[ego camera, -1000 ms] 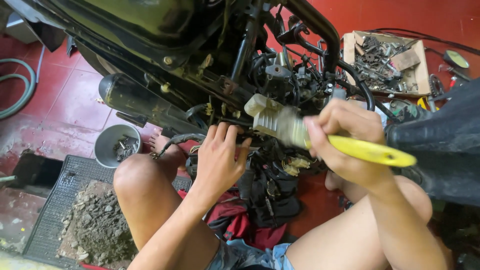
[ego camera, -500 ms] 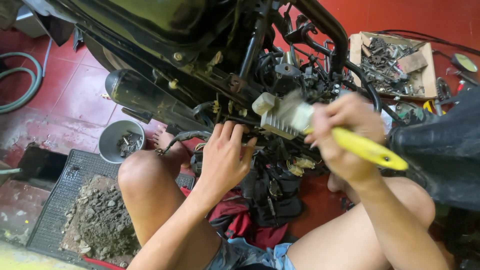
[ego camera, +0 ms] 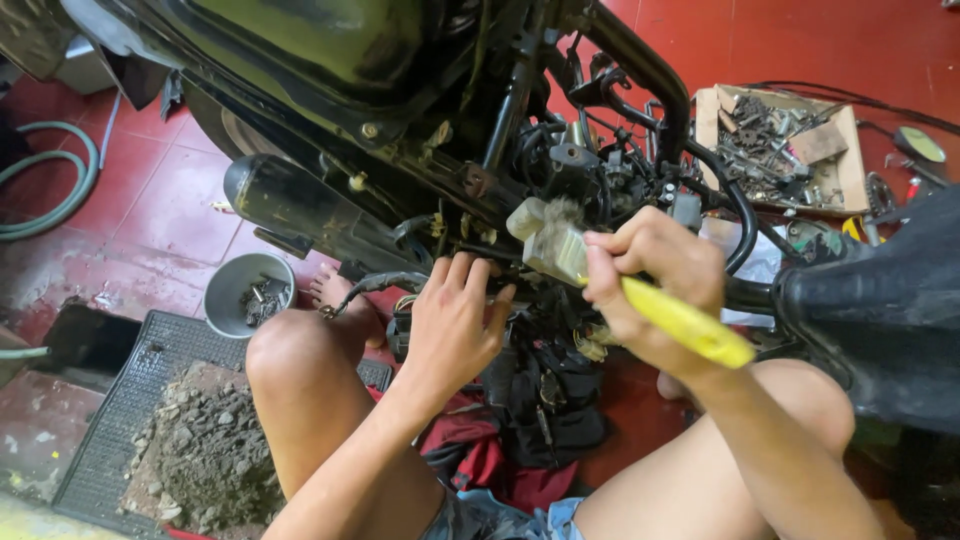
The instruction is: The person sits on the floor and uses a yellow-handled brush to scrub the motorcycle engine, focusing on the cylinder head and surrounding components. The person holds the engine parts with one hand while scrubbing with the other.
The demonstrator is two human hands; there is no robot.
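My right hand (ego camera: 655, 275) grips a dirty paintbrush with a yellow handle (ego camera: 690, 325); its bristles (ego camera: 545, 225) press against the wiring and frame in the open middle of a black motorcycle (ego camera: 420, 110). My left hand (ego camera: 455, 320) rests with fingers spread on the frame just below the brush, next to a black cable (ego camera: 375, 285). Both my bare knees are raised, and a dark red cloth (ego camera: 480, 460) lies between them on the floor.
A black exhaust pipe (ego camera: 300, 215) runs at the left. A grey bowl of small parts (ego camera: 250, 295) stands on the red tile floor beside a black grate mat (ego camera: 120, 410) heaped with dirt. A cardboard box of bolts and tools (ego camera: 785, 145) sits at the upper right. A green hose (ego camera: 50, 180) lies far left.
My right hand has moved the brush left and slightly up into the motorcycle's wiring, with the handle now tilted more downward. My left hand stays on the frame.
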